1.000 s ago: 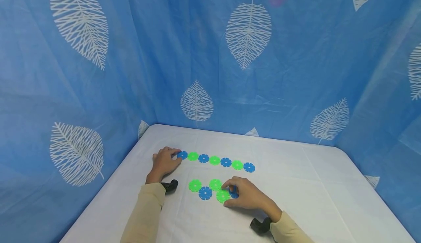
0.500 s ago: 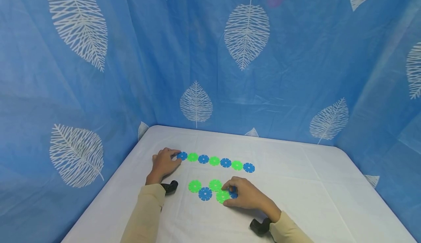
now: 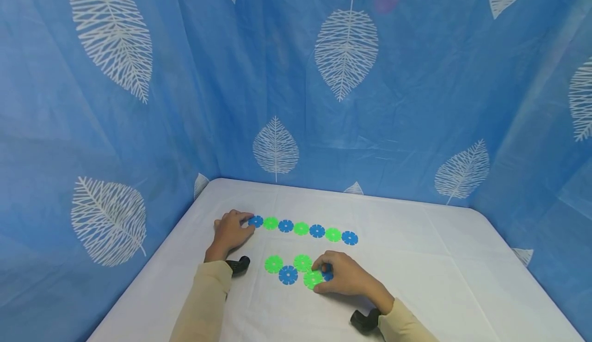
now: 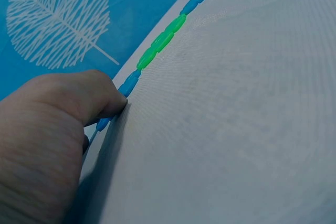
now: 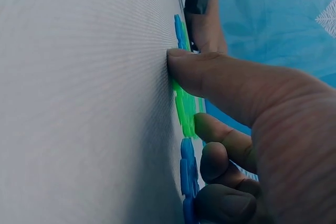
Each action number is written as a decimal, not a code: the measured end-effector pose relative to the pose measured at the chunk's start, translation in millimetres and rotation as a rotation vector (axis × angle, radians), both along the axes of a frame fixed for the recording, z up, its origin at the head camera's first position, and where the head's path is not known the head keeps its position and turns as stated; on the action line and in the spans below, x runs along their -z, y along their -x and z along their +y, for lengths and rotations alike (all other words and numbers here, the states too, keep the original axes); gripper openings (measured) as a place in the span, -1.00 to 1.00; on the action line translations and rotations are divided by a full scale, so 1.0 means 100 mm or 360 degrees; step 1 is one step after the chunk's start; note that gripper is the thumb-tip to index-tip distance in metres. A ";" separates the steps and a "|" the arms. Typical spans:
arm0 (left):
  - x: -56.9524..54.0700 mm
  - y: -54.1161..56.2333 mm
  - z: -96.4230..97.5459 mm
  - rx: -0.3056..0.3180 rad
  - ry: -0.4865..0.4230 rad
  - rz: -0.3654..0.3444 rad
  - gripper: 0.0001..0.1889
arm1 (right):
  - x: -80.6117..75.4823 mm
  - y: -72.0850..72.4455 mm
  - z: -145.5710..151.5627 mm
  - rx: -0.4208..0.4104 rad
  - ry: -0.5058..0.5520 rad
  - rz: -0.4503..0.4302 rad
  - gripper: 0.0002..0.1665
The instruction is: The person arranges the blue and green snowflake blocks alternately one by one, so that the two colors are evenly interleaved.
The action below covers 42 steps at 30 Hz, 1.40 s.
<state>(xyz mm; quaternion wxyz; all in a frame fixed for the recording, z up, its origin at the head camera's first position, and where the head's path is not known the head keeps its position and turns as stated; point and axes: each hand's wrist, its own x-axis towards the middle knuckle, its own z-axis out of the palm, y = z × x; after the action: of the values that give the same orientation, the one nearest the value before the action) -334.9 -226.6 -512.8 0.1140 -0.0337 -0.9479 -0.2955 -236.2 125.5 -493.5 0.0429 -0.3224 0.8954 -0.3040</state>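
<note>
On the white-covered table, blue and green notched plastic discs lie flat, in an alternating row across the back. At the row's left end my left hand (image 3: pixel 229 233) pinches the end blue disc (image 3: pixel 256 221) between thumb and index finger. The left wrist view shows the thumb (image 4: pixel 107 98) on that disc's edge. My right hand (image 3: pixel 344 274) holds a green disc (image 3: pixel 312 280) between thumb and index finger in the nearer group. Partly hidden beneath its fingers is another blue disc (image 3: pixel 328 275). Left of that lie a green disc (image 3: pixel 302 263), a blue disc (image 3: pixel 288 275) and a farther-left green disc (image 3: pixel 274 264).
Blue cloth (image 3: pixel 402 126) with white leaf prints hangs behind and beside the table (image 3: pixel 416 259). A black curved piece shows at each wrist, left piece (image 3: pixel 239 265) and right piece (image 3: pixel 365 321), by the beige sleeves.
The head view has shifted very slightly, so the table sits a little lower in it. Both hands and the discs keep their places.
</note>
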 end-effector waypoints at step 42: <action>0.04 0.02 0.01 -0.0001 0.0030 0.0025 -0.56 | -0.02 -0.03 -0.03 0.0005 -0.0059 0.0480 -0.51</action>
<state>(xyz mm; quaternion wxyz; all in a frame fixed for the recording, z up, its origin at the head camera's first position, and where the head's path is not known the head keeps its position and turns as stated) -337.3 -226.0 -516.6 0.1212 -0.0368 -0.9498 -0.2861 -233.3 122.6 -491.6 -0.0868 -0.3622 0.8976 -0.2357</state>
